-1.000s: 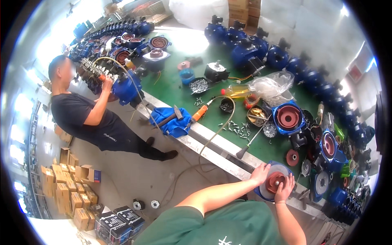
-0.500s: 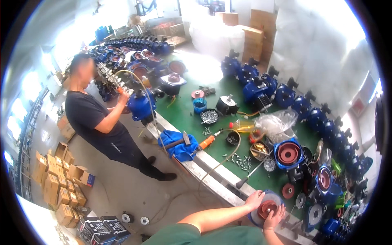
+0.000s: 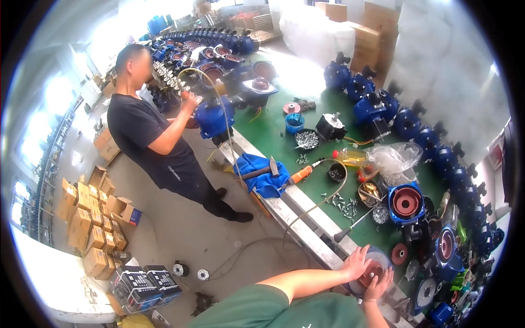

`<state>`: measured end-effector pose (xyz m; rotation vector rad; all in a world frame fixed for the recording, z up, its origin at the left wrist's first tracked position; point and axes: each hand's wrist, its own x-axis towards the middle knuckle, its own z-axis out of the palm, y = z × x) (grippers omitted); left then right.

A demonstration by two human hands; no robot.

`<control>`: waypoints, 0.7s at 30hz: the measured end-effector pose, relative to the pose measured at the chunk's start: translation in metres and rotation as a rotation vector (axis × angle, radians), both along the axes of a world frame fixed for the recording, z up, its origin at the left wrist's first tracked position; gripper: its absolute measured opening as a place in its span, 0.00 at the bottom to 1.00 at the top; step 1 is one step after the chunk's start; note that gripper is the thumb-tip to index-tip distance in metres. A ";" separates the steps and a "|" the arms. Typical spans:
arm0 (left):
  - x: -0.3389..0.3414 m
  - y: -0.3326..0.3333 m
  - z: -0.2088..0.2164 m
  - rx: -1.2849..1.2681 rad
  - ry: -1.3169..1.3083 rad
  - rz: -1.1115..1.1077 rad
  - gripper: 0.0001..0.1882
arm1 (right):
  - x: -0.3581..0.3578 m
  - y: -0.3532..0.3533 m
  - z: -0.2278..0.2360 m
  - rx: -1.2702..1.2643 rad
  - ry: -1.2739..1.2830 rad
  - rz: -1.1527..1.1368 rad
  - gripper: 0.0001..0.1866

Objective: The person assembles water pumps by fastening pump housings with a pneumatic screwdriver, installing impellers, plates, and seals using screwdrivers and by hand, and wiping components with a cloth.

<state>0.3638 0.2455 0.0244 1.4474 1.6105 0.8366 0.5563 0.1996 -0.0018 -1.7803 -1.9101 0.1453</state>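
Brightly lit, overexposed left windows [image 3: 58, 88], glare on far tabletop [image 3: 295, 97], curved dark edges; background perhaps soft

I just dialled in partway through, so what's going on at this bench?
A person in a green top has both hands on a round grey disc at the edge of the green-topped bench. The left hand is at its rim; the right hand touches the reddish-brown round part in its middle. Nearby, a co-worker in dark clothes stands at a blue metal housing. A hammer lies on a blue cloth.
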 end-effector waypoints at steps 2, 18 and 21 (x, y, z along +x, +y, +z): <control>0.001 -0.001 -0.002 0.008 -0.004 0.003 0.32 | 0.002 -0.002 -0.004 -0.001 0.012 0.000 0.28; 0.006 -0.006 -0.005 0.027 0.010 0.002 0.35 | 0.013 0.000 -0.017 0.105 -0.065 0.009 0.31; 0.001 -0.007 0.002 0.033 0.056 0.021 0.38 | 0.012 0.005 -0.021 0.106 -0.077 0.031 0.31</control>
